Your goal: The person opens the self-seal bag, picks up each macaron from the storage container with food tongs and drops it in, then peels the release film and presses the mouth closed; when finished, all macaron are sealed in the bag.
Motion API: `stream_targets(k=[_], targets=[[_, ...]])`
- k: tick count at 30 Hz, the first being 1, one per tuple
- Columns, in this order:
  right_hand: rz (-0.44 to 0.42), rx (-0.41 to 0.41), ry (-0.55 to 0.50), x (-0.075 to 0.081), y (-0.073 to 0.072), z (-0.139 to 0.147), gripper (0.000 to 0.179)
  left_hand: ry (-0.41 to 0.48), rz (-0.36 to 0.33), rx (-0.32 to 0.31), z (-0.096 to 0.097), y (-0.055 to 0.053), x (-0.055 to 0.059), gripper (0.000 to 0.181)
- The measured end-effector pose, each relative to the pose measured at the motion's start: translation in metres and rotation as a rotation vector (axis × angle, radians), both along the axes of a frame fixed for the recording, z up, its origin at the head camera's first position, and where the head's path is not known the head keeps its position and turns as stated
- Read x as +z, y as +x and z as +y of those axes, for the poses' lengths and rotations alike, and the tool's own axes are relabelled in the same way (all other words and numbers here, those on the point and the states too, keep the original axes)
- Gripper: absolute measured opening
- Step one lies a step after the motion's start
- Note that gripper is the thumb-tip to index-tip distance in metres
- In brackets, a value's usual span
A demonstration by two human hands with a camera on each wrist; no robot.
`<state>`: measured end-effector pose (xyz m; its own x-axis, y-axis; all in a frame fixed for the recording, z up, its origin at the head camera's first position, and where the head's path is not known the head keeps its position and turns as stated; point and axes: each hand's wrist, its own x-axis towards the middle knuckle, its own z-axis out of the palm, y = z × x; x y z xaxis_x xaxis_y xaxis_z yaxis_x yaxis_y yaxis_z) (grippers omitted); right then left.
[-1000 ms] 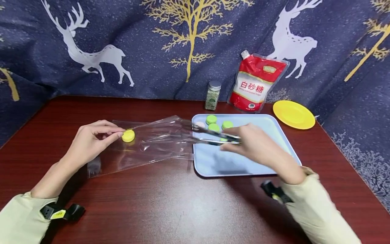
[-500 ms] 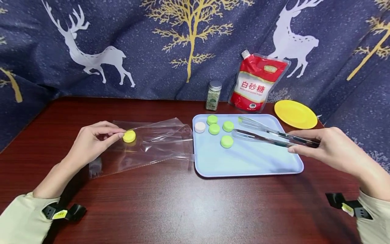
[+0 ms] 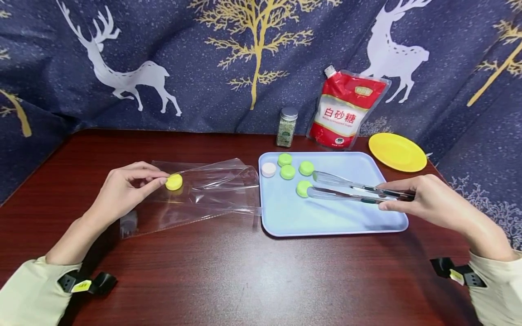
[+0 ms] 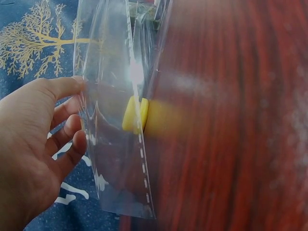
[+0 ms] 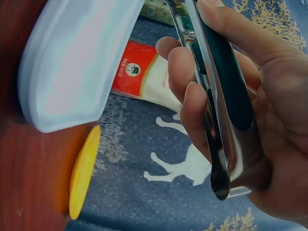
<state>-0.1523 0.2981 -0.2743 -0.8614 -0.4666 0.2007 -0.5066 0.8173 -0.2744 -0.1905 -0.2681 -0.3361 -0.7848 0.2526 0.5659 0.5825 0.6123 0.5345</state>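
Observation:
In the head view my left hand [image 3: 126,188] pinches the upper edge of a clear plastic bag [image 3: 220,188] lying on the table. A round yellow macaron [image 3: 174,182] is inside the bag, beside my fingertips. My right hand [image 3: 434,197] grips a pair of metal tongs [image 3: 359,197] with dark handle grips. Their ends are spread apart over the pale blue tray [image 3: 334,222]. The lower tong end appears beside a green macaron [image 3: 304,189]; contact cannot be told. Several green macarons and one whitish macaron [image 3: 268,170] sit towards the tray's left side.
Behind the tray stand a spice jar [image 3: 287,127] with a grey lid and a red and white sugar pouch [image 3: 344,111]. A yellow plate [image 3: 397,152] lies at the back right. A patterned dark blue cloth [image 3: 204,59] hangs behind the table.
The right hand with the tongs swung right from above the bag's mouth, then came slightly back left and lower, towards the nearest green macaron. The left hand has stayed on the bag.

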Motion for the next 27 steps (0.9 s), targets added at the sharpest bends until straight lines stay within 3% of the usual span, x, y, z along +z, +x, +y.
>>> stream_targets(k=[18, 27], targets=[[-0.035, 0.037, -0.027, -0.013, -0.007, -0.006, 0.036, 0.029, -0.006, -0.021, -0.004, -0.002, -0.005, 0.017], [-0.046, 0.048, -0.048, -0.016, -0.008, -0.006, 0.036, 0.016, -0.01, -0.003, 0.0, 0.0, 0.0, 0.02]])
